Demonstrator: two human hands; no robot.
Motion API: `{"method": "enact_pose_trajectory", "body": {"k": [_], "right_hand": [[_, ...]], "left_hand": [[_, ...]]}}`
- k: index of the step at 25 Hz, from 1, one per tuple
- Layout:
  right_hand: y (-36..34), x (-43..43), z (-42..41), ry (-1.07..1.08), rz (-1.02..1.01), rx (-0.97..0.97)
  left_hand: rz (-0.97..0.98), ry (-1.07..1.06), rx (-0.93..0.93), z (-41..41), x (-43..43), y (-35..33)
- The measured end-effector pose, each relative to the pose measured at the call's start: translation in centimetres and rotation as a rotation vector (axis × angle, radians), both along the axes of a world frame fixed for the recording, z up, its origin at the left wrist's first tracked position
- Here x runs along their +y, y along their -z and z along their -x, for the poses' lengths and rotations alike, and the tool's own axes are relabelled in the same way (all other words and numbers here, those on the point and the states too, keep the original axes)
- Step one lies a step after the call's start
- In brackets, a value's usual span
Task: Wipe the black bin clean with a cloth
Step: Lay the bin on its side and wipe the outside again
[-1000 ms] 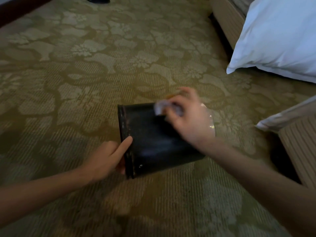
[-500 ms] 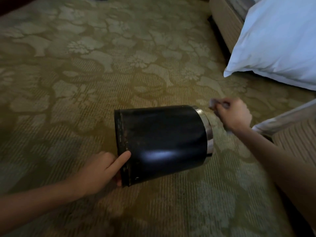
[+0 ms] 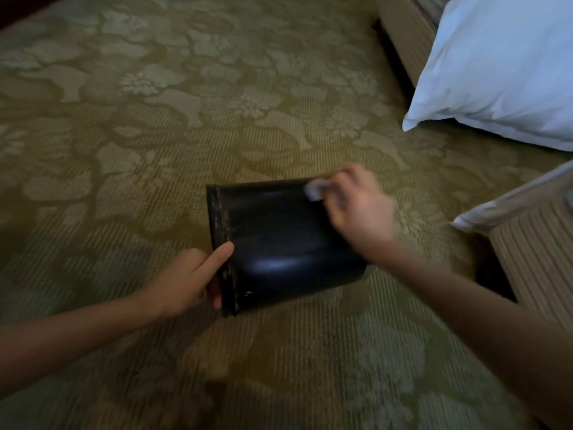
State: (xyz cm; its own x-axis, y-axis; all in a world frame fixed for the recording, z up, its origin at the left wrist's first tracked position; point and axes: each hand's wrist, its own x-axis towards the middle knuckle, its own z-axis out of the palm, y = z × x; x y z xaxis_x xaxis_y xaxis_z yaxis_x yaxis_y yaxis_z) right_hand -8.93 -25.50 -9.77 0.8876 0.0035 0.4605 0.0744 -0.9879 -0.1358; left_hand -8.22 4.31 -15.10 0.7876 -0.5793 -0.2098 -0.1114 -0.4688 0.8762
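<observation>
The bin (image 3: 288,243) lies on its side on the carpet (image 3: 130,169), just ahead of you and between your two forearms, its long axis running left to right and tilted a little, so the left end sits nearer you than the right. That left end carries a scuffed, worn band, and your left hand (image 3: 189,280) braces the bin there: forefinger laid straight over the band, thumb against the end face, the other fingers curled in. Your right hand (image 3: 356,209) is on the far right part of the wall, fingers bunched round a small pale cloth (image 3: 313,191) and pressing it to the surface; the hand is blurred, so you cannot tell exactly how the fingers lie. The right end of the bin is hidden behind that hand. The wiping looks to be mid-stroke on the upturned side, with a soft sheen showing lower down the wall. Because the axis runs across you, the cloth hand is the one placed to sweep along the length toward the band, and the bracing hand is what stops the round wall rolling; the side resting on the carpet will likely need the bin turned. Right of the bin and beyond it a white pillow (image 3: 502,66) leans on a striped bed base (image 3: 403,35)
</observation>
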Motion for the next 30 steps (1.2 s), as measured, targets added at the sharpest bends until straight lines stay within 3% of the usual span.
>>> {"method": "enact_pose_trajectory", "body": {"k": [3, 5, 8, 10, 12, 14, 16, 18, 20, 22, 24, 28, 30], "right_hand": [[-0.7, -9.5, 0.7, 0.617, -0.285, 0.113], [-1.1, -9.7, 1.4, 0.704, -0.392, 0.021], [-1.8, -2.2, 2.1, 0.218, -0.254, -0.081], [-1.1, 5.3, 2.0, -0.11, -0.208, -0.04], [0.2, 12.0, 1.8, -0.278, -0.168, 0.003], [0.8, 12.7, 1.3, -0.32, -0.121, -0.022], [0.7, 6.6, 0.6, -0.174, -0.026, -0.065], [0.6, -2.9, 0.7, 0.159, 0.01, -0.006], [0.8, -11.6, 2.5, 0.585, -0.179, 0.087], [0.9, -14.2, 4.3, 0.793, -0.381, 0.054], [1.0, -11.5, 4.4, 0.677, -0.362, 0.019], [-0.1, 1.2, 2.4, -0.041, -0.183, -0.109], [0.9, 8.2, 1.8, -0.27, -0.142, -0.081]], "left_hand": [[0.014, 0.007, 0.035, -0.1, 0.0, -0.6], [0.01, 0.024, 0.053, -0.2, 0.0, -0.9], [0.011, 0.024, 0.075, -0.4, -0.1, -1.3], [0.024, 0.007, 0.062, -0.4, -0.2, -1.3], [0.027, -0.043, 0.037, -0.2, -0.4, -1.2], [0.025, -0.051, 0.038, -0.2, -0.5, -0.9], [0.04, -0.043, 0.074, -0.5, -0.3, -0.9], [0.065, -0.045, 0.081, -0.7, -0.3, -1.1], [0.077, -0.044, 0.081, -0.7, -0.3, -1.4], [0.085, -0.031, 0.095, -1.0, -0.3, -1.5], [0.071, -0.034, 0.106, -1.6, -0.2, -1.5], [0.083, -0.087, 0.069, -2.5, -0.2, -1.4], [0.097, -0.161, -0.028, -2.1, 0.0, -0.7]]}}
